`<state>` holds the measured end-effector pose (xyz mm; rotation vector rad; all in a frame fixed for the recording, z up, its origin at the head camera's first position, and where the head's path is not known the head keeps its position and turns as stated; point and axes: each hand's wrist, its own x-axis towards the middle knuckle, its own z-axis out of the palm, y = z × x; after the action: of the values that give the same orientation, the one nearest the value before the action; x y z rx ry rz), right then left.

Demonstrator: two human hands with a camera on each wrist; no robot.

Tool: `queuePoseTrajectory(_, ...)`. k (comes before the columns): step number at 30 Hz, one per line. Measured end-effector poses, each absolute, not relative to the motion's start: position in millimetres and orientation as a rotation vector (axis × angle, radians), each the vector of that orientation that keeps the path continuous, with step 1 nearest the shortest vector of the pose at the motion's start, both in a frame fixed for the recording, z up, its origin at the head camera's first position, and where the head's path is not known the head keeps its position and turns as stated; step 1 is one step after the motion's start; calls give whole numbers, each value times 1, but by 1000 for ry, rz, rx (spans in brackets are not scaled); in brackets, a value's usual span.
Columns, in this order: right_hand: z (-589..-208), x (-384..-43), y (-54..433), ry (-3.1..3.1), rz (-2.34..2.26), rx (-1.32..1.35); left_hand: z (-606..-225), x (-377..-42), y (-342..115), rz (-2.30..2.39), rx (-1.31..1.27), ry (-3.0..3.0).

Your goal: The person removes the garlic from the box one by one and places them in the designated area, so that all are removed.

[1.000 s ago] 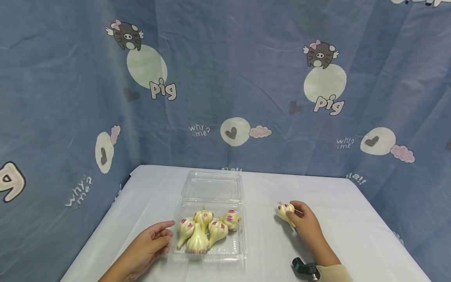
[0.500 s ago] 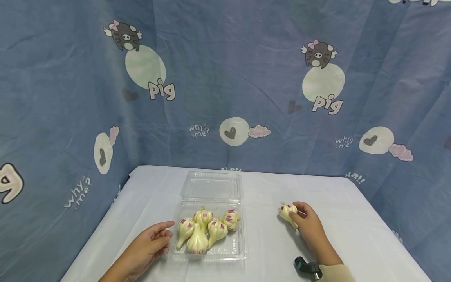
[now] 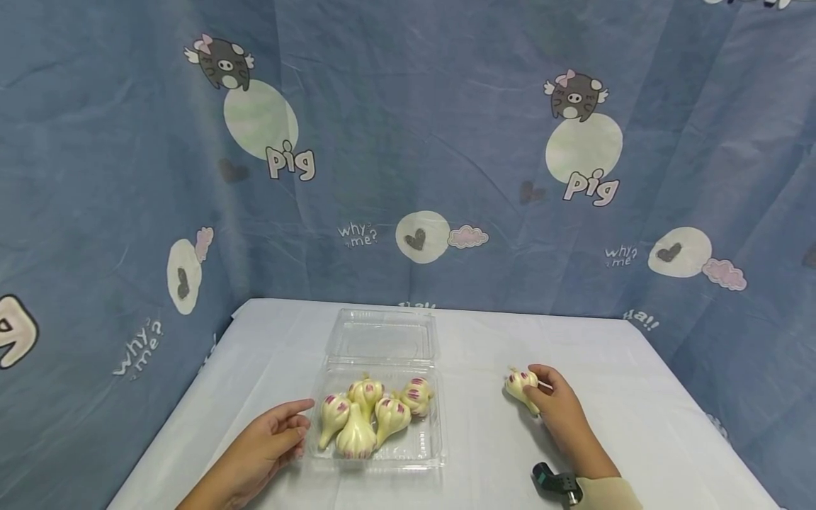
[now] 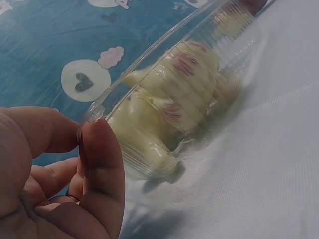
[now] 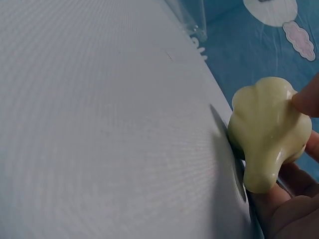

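Pinching a garlic bulb (image 3: 520,382) between thumb and fingers, the right hand (image 3: 561,402) works to the right of the clear plastic clamshell container (image 3: 421,444), well apart from it. Held bulb: glossy, cream, purple streaks at the far end, neck pointing back toward the person. Right wrist view gives the pale underside, the neck close to the palm, a shadow on the white cloth (image 3: 484,453) alongside. Cannot tell whether bulb and cloth touch.

Left hand (image 3: 270,439) at the container's left edge; thumb and index finger clamped on the rim, best seen in the left wrist view, the other fingers bent below.

Container lies open on the cloth, lid (image 3: 382,336) folded back away from the person. Five more bulbs in the base, bunched toward the left and back: one by the left wall, neck toward the person; one at the back; a large one in front, neck pointing away; one right of centre, neck slanting toward the front; one near the right wall. Bare plastic at the front right corner.

Small black device (image 3: 553,480) at the right wrist, beside a beige sleeve (image 3: 608,494). Behind the table, a blue curtain (image 3: 497,142) printed with winged pigs, pale ovals, hearts and lettering: "pig", "why me?".
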<state>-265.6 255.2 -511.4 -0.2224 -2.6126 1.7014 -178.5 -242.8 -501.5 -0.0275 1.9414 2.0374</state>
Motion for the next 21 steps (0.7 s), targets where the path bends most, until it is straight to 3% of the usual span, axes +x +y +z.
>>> queuePoseTrajectory(21,-513,-265,256,-2616,1715,-229,-500,-178,-243,2039,-13,1934)
